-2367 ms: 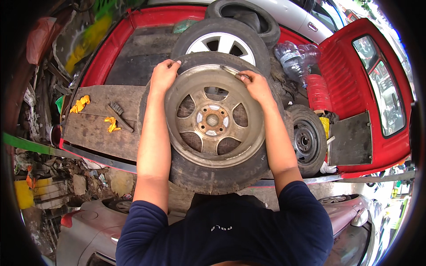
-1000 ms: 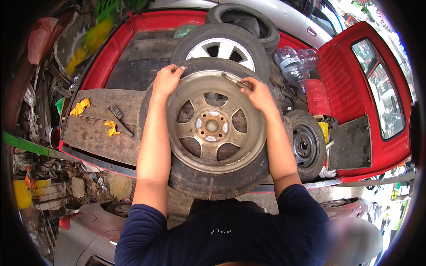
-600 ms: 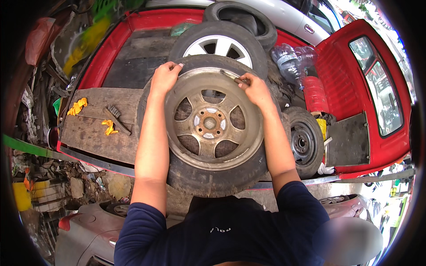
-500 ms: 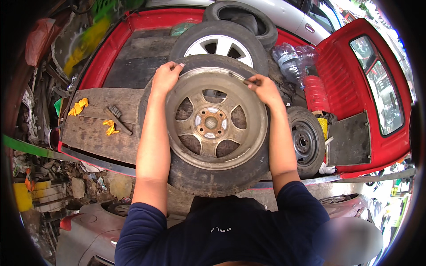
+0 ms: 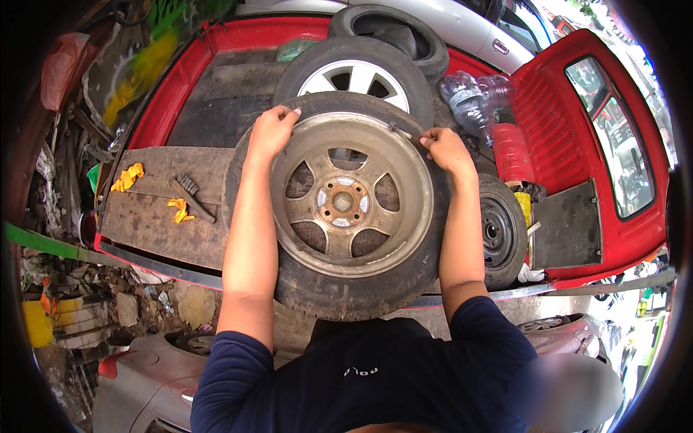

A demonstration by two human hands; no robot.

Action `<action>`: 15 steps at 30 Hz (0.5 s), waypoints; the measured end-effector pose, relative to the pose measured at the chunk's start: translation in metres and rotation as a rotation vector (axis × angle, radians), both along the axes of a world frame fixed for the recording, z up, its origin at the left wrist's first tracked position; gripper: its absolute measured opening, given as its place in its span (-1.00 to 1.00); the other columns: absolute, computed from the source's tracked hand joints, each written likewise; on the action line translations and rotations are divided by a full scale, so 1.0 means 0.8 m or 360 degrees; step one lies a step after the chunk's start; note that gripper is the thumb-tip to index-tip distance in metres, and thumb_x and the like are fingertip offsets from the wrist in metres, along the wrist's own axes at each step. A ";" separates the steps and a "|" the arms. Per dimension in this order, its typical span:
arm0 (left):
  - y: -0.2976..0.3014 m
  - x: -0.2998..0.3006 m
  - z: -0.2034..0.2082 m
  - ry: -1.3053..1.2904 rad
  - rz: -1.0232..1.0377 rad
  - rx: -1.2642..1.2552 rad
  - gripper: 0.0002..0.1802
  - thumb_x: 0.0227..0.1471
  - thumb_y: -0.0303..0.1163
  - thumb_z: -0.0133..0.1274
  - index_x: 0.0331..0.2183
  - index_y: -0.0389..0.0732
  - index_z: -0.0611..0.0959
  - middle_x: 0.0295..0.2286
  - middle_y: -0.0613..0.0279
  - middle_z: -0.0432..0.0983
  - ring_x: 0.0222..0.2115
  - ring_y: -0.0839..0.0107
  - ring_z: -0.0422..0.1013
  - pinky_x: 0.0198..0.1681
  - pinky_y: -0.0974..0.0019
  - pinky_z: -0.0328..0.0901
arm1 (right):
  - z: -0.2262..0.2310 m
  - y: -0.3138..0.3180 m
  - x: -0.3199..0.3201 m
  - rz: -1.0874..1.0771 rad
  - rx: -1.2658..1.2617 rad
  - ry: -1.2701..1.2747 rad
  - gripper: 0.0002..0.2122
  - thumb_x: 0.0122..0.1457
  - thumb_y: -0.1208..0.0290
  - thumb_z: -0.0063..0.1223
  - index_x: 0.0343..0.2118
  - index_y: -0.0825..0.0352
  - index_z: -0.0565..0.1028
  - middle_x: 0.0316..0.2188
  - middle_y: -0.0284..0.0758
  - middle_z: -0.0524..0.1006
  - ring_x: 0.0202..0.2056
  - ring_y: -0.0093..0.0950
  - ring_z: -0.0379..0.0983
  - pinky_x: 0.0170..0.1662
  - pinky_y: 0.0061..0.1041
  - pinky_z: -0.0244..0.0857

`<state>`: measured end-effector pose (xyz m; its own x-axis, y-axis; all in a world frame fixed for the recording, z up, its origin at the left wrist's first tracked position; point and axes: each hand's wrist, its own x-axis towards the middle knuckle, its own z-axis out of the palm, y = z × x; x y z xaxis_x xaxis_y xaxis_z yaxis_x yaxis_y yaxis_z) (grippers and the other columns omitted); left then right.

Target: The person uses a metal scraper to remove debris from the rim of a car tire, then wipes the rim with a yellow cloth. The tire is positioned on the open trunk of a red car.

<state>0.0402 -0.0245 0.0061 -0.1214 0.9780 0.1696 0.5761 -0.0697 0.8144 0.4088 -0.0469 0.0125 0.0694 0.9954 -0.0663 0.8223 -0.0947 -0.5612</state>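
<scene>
A dirty alloy wheel with a black tyre stands tilted in front of me, its inner side facing me. The hub is rusty, with bolt holes around its centre. My left hand is closed on the tyre's upper left, its fingers partly hidden. Above the rim's upper right, my right hand pinches a small slim tool with a dark tip. That tip lies at the rim edge beside the tyre; its exact kind is too small to make out.
A wire brush and yellow crumpled pieces lie on a wooden board at left. Behind stand another alloy wheel and a bare tyre. At right are a steel wheel, plastic bottles and a red truck cab.
My right hand has moved a little right and down, away from the rim, showing more of the slim tool. My left hand stays on the tyre, which has barely shifted.
</scene>
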 end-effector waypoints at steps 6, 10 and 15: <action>-0.002 0.009 0.001 0.0009 -0.0059 -0.0065 -0.59 0.16 -0.08 0.11 -0.33 -0.28 0.71 -0.58 0.15 0.59 -0.55 0.36 0.49 -0.40 0.22 0.34 | -0.007 0.016 -0.024 0.0173 0.0191 0.0032 -0.71 0.26 0.24 0.10 0.00 0.16 0.63 -0.12 -0.05 0.63 -0.01 -0.09 0.55 0.08 -0.19 0.39; -0.005 0.010 0.001 0.0009 -0.0104 -0.0067 -0.58 0.16 -0.07 0.11 -0.33 -0.28 0.71 -0.57 0.14 0.60 -0.53 0.34 0.50 -0.36 0.20 0.35 | -0.006 0.001 -0.016 0.0247 0.0309 -0.0098 -0.73 0.28 0.32 0.08 -0.02 0.26 0.62 -0.22 -0.02 0.66 -0.14 -0.14 0.63 -0.01 -0.24 0.41; 0.000 0.011 -0.001 0.0088 -0.0073 -0.0126 -0.57 0.14 -0.04 0.11 -0.31 -0.26 0.72 -0.55 0.12 0.61 -0.46 0.26 0.54 -0.27 0.16 0.36 | 0.005 -0.036 0.028 0.0242 0.0207 -0.0243 -0.74 0.28 0.26 0.07 -0.03 0.12 0.64 -0.14 -0.09 0.64 -0.04 -0.09 0.56 0.03 -0.14 0.40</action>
<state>0.0490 -0.0247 0.0055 -0.0688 0.9929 0.0966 0.6178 -0.0336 0.7856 0.4309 -0.0758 0.0166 -0.0822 0.9946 0.0627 0.8976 0.1012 -0.4290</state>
